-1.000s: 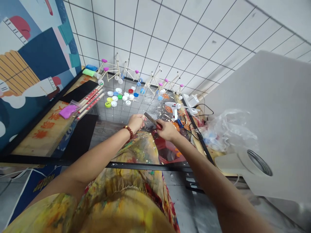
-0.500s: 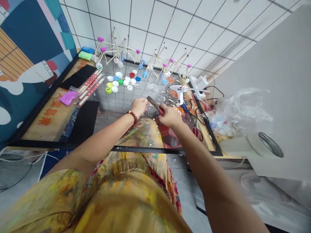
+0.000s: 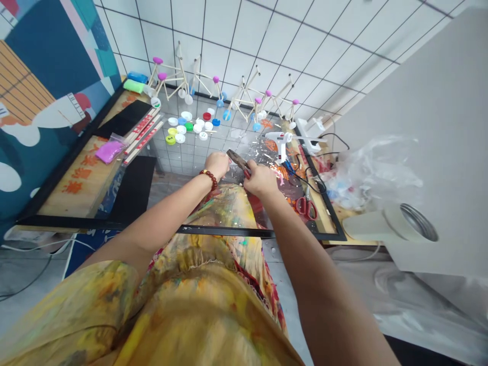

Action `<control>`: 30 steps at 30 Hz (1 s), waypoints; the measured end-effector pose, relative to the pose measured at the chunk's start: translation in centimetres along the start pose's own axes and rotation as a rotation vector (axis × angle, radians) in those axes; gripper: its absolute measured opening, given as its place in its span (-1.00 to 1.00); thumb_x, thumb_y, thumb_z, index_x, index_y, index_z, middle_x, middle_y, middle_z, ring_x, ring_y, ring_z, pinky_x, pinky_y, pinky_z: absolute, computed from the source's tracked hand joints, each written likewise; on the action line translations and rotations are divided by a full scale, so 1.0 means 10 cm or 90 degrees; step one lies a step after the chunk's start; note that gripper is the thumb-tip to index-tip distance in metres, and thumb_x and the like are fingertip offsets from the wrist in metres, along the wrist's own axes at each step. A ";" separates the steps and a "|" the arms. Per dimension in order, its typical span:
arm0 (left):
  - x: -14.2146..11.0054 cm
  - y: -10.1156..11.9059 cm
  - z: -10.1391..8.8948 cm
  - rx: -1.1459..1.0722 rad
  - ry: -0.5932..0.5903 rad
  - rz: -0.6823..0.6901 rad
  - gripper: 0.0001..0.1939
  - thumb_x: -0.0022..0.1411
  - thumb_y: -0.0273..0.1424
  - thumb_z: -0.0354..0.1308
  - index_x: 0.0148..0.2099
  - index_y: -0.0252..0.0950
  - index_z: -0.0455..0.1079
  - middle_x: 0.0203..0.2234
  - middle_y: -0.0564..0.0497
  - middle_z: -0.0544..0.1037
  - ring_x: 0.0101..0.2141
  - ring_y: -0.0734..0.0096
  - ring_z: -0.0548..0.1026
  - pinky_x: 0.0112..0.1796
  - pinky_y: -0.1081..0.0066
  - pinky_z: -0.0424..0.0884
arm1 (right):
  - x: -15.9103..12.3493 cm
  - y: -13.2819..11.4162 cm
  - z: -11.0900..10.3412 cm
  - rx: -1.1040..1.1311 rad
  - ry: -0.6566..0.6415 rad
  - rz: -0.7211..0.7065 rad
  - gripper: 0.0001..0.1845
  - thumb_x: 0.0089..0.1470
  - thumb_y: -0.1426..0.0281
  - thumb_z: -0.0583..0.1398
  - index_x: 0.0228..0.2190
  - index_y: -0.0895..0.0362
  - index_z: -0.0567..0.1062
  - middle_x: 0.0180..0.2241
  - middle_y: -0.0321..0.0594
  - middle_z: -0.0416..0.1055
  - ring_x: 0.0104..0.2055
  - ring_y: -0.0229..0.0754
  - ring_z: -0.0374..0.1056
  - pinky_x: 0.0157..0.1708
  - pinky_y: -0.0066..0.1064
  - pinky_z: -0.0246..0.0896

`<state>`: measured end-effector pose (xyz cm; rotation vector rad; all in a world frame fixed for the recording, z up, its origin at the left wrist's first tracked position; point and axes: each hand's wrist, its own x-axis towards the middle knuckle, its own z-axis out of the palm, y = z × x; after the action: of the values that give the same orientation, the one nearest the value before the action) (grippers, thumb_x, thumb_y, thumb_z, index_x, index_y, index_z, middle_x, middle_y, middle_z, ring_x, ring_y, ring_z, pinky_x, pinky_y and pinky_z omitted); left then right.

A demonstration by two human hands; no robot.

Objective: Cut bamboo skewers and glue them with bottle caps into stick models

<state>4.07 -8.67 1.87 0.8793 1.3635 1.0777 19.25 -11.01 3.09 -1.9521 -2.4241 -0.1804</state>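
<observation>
My right hand is closed around the red handles of a pair of pliers, whose dark metal jaws point up and left. Close by those jaws, my left hand, with a beaded bracelet at the wrist, is pinched on what looks like a small pale stick, mostly hidden by the fingers. Beyond the hands, bottle caps in white, yellow, green, red and blue lie on the glass tabletop. Pale chips and stick scraps are scattered to the right of the pliers.
Stick structures with coloured round ends stand along the tiled wall. A white glue gun, its cables and red-handled scissors are on the right. Red-and-white strips and a pink bag lie left. A lamp is at the right edge.
The pliers and my right hand have shifted slightly left, with the jaws closer to my left fingertips. The view has tilted a little; the scissors show more fully.
</observation>
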 end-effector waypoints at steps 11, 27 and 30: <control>-0.05 0.01 -0.16 0.031 -0.129 0.109 -0.76 0.29 -0.50 0.01 -0.45 -0.33 0.35 -0.77 0.18 0.27 -0.80 0.66 0.11 -0.69 0.56 0.00 | 0.09 0.45 -0.30 0.465 -0.214 -0.082 -0.60 -0.30 0.41 0.11 -0.30 0.15 0.49 -0.59 -0.38 0.27 -0.55 -0.28 0.13 -0.49 -0.43 0.00; -0.04 -0.01 -0.18 -0.069 -0.208 0.130 -0.84 0.34 -0.49 -0.01 -0.19 -0.35 0.41 -0.72 0.20 0.32 -0.79 0.67 0.14 -0.72 0.62 0.08 | 0.01 0.50 -0.24 0.578 -0.237 -0.088 -0.33 -0.24 0.43 0.14 0.02 0.12 0.29 -0.23 -0.27 0.35 -0.21 -0.14 0.24 -0.20 -0.35 0.17; -0.03 -0.01 -0.17 -0.069 -0.202 0.117 -0.85 0.34 -0.48 0.00 -0.24 -0.34 0.40 -0.75 0.21 0.30 -0.81 0.68 0.12 -0.74 0.62 0.03 | 0.01 0.46 -0.22 0.588 -0.253 -0.099 -0.31 -0.23 0.43 0.14 0.05 0.13 0.30 -0.22 -0.26 0.36 -0.17 -0.11 0.25 -0.14 -0.32 0.16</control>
<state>2.38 -9.22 1.80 1.0604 0.9675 1.0875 23.62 -10.16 5.65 -1.4327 -2.1838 1.1918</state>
